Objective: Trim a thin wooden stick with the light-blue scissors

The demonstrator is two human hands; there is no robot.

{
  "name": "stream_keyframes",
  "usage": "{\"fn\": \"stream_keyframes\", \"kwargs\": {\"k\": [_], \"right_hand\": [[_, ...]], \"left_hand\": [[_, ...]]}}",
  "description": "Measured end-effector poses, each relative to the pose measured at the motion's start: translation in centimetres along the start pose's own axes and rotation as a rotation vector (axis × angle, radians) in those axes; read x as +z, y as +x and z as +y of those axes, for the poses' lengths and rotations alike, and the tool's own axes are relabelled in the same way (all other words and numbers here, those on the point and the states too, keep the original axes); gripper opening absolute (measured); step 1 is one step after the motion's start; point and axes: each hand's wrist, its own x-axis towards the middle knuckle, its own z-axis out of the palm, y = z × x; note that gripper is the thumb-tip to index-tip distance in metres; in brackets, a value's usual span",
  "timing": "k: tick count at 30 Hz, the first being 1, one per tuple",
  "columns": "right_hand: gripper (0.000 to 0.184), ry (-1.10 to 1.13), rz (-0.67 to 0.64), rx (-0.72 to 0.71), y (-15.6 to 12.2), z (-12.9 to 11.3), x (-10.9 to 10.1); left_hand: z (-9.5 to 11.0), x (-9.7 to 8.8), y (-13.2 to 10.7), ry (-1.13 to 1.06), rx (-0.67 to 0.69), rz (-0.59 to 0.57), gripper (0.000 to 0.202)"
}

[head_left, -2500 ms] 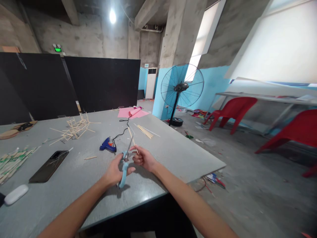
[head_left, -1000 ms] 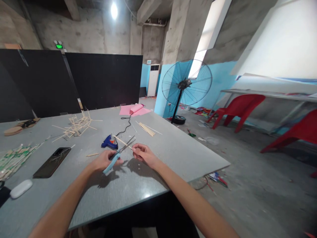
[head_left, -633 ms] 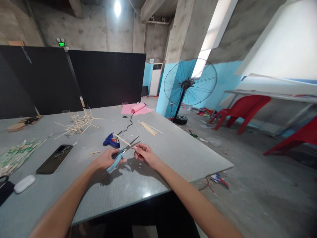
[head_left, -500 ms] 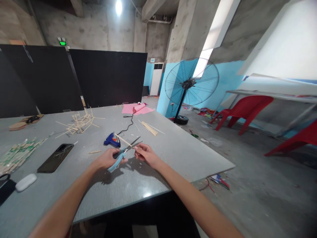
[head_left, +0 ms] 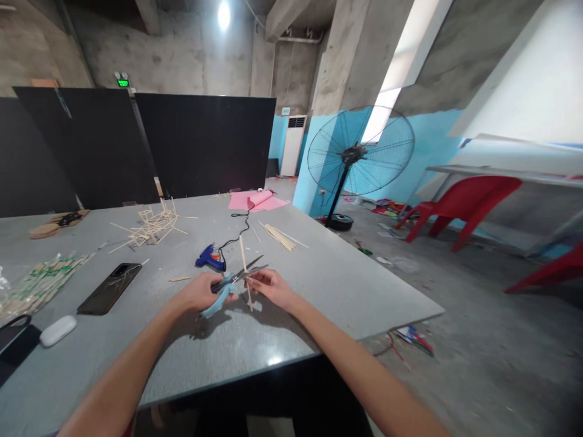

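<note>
My left hand (head_left: 203, 292) is closed on the light-blue handles of a pair of scissors (head_left: 223, 300), whose blades stand apart and point right. Between my right hand's (head_left: 271, 285) thumb and fingers is a thin wooden stick (head_left: 243, 252), now upright and crossing the blades. Its lower end shows below my fingers; whether the blades touch it I cannot tell. Just beyond the scissors lies a blue glue gun (head_left: 211, 258) with a black cord. A short stick piece (head_left: 179, 279) rests left of my left hand.
Further back are a stick framework (head_left: 157, 226), a bundle of loose sticks (head_left: 279, 237) and pink paper (head_left: 257, 200). On the left lie a phone (head_left: 110, 289), a white case (head_left: 58, 331) and wrapped sticks (head_left: 45, 282). A large fan (head_left: 354, 155) stands beyond the table's right edge (head_left: 401, 325).
The stick has turned from slanting up-left to nearly upright, with its lower end now showing below my right fingers. Both hands keep their holds. The view has shifted slightly left.
</note>
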Motion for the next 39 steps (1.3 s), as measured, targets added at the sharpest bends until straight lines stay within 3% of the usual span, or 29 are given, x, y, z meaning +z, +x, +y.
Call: {"fn": "stream_keyframes", "kwargs": {"k": [15,39], "right_hand": [[0.048,0.041,0.003,-0.012,-0.2,-0.1,0.2],[0.053,0.023,0.031,0.04,-0.3,-0.5,0.1]], "left_hand": [[0.4,-0.8,-0.7,0.071,0.064,0.001,0.041],[0.0,-1.0,-0.5,-0.019,-0.014,-0.111,0.04]]}}
